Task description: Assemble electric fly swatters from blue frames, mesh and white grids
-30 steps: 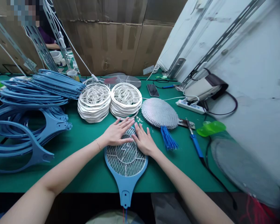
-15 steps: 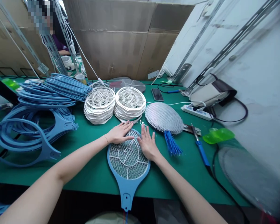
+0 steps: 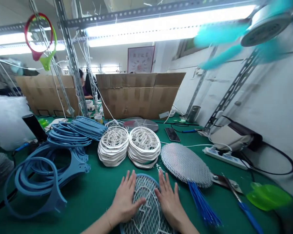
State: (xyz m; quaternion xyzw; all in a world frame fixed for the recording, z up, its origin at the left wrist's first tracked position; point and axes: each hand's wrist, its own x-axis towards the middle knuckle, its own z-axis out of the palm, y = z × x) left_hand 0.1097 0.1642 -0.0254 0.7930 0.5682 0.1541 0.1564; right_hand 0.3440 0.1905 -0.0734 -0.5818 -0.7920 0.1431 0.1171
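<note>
A blue mosquito-swatter racket head (image 3: 148, 214) with a white lightning-bolt grid lies flat in front of me, its lower part cut off by the view's bottom edge. My left hand (image 3: 124, 199) rests on its left side, fingers stretched out. Across from it, my right hand (image 3: 170, 201) lies on the right side of the racket, also open with fingers spread. Beyond the hands stand two stacks of white plastic grids, the left stack (image 3: 113, 146) and the right stack (image 3: 144, 148). Right of them is a pile of metal mesh sheets (image 3: 185, 164) with blue wires (image 3: 203, 204) hanging off.
Blue racket frames (image 3: 73, 164) are piled at left. A phone (image 3: 172, 134), power strip (image 3: 226, 158), soldering iron (image 3: 246, 211), scissors (image 3: 228, 182) and green plastic piece (image 3: 268, 196) lie at right. Cardboard (image 3: 139, 97) stands behind; a turquoise fan (image 3: 265, 31) hangs upper right.
My view has tilted up, so the racket and hands sit lower in the picture and the lamps and fan show. Both hands stay flat on the racket.
</note>
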